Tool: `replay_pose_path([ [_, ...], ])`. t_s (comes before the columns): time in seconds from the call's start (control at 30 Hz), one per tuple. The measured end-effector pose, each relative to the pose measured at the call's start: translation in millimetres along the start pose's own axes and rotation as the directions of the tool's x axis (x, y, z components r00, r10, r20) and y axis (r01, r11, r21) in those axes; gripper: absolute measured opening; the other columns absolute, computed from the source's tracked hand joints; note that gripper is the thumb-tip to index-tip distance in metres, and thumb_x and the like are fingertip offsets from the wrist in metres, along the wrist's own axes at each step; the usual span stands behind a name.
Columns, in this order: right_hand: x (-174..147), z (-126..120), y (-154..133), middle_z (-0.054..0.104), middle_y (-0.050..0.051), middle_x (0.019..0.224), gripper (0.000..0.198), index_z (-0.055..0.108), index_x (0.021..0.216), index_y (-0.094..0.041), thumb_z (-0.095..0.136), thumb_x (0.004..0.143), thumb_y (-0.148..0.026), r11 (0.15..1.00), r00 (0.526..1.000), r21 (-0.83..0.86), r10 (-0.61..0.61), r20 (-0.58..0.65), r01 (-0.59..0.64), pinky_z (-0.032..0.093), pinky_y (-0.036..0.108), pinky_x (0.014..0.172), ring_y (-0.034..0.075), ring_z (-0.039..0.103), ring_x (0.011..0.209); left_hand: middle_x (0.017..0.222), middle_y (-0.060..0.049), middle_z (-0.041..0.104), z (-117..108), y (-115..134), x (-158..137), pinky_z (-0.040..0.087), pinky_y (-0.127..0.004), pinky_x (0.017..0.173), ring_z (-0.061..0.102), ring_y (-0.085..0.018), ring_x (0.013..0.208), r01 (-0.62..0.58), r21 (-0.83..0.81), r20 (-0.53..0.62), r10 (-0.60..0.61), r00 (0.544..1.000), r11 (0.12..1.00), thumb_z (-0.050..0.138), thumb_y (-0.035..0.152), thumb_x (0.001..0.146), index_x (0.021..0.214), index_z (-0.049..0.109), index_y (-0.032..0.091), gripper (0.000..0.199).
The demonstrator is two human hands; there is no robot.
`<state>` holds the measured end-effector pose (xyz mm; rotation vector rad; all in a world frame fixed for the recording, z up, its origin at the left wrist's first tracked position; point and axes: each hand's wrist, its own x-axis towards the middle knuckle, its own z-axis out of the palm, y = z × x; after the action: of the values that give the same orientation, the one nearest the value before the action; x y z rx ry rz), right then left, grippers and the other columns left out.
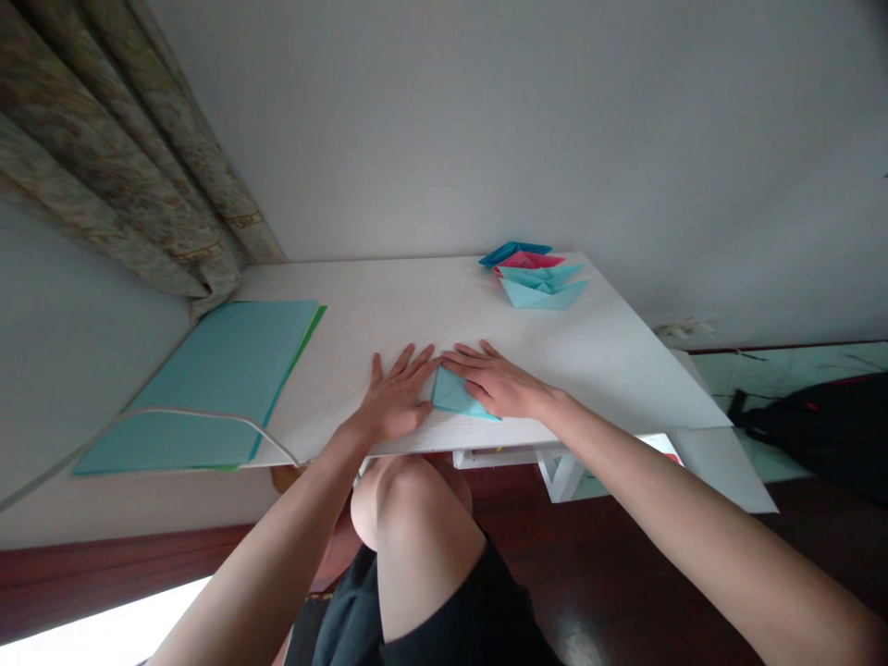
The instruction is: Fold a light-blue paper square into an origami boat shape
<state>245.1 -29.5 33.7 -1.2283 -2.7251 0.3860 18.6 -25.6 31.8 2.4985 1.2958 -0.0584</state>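
Observation:
A small folded piece of light blue paper (pixel 456 396) lies flat near the front edge of the white table (pixel 388 305). My right hand (pixel 498 381) rests on its right part with the fingers stretched out, covering some of it. Flat on the tabletop at the paper's left edge is my left hand (pixel 399 398), fingers spread, with its fingertips close to the paper's top corner. Whether the left fingertips touch the paper I cannot tell.
Folded paper boats in light blue (pixel 545 291), pink (pixel 531 261) and dark blue (pixel 513 250) stand at the back right. A stack of coloured sheets (pixel 208 379) lies at the left, crossed by a pale cable (pixel 201 413). A patterned curtain (pixel 139 157) hangs beside it.

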Motion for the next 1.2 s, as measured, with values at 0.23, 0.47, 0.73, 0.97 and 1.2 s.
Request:
replay_pose_path([
  [0.23,-2,5,-1,0.036,0.005,0.152,0.052,0.037,0.145,-0.018,0.036,0.093,-0.016,0.999,1.0,-0.043,0.004,-0.02,-0.005,0.02,0.058,0.114,0.025,0.026,0.143,0.162,0.0,0.006,0,0,1,0.001,-0.068,0.111,-0.001,-0.027,0.148,0.003,0.017,0.016,-0.003,1.0,1.0,0.043,0.025,0.083,0.152,0.012,0.028,0.076],
  [0.47,-3,5,-2,0.04,0.007,0.149,0.05,0.042,0.143,-0.022,0.038,0.093,-0.017,1.0,0.998,-0.023,-0.008,-0.062,0.007,0.021,0.06,0.113,0.025,0.029,0.142,0.162,-0.003,0.007,-1,1,1,0.002,-0.069,0.111,0.0,-0.028,0.148,0.015,0.0,0.004,-0.015,1.0,1.0,0.044,0.026,0.083,0.152,0.014,0.025,0.075],
  [0.73,-3,5,-2,0.046,0.006,0.146,0.05,0.046,0.14,-0.024,0.043,0.091,-0.017,1.0,0.994,0.0,-0.017,-0.106,0.017,0.022,0.057,0.113,0.024,0.034,0.14,0.162,-0.002,0.005,-5,1,2,0.002,-0.071,0.109,-0.003,-0.029,0.148,0.005,0.027,0.032,-0.006,0.999,1.0,0.043,0.026,0.083,0.153,0.011,0.025,0.077],
  [0.97,-3,4,-2,0.046,0.007,0.146,0.051,0.044,0.142,-0.022,0.043,0.091,-0.019,1.0,0.996,-0.005,0.0,-0.091,0.0,0.024,0.056,0.113,0.024,0.033,0.14,0.161,0.003,0.007,-12,-9,15,0.003,-0.07,0.11,0.0,-0.026,0.148,-0.034,-0.009,0.083,0.034,0.996,0.999,0.038,0.024,0.086,0.152,0.012,0.031,0.072],
  [1.2,-2,7,-3,0.044,0.008,0.147,0.052,0.041,0.143,-0.019,0.041,0.092,-0.02,0.999,0.995,-0.035,-0.012,-0.101,0.009,0.024,0.054,0.113,0.023,0.031,0.14,0.16,0.002,0.016,2,-1,19,0.004,-0.069,0.111,0.008,-0.027,0.148,0.022,0.067,-0.078,-0.016,0.997,0.997,0.028,0.027,0.092,0.152,0.019,0.032,0.06],
])
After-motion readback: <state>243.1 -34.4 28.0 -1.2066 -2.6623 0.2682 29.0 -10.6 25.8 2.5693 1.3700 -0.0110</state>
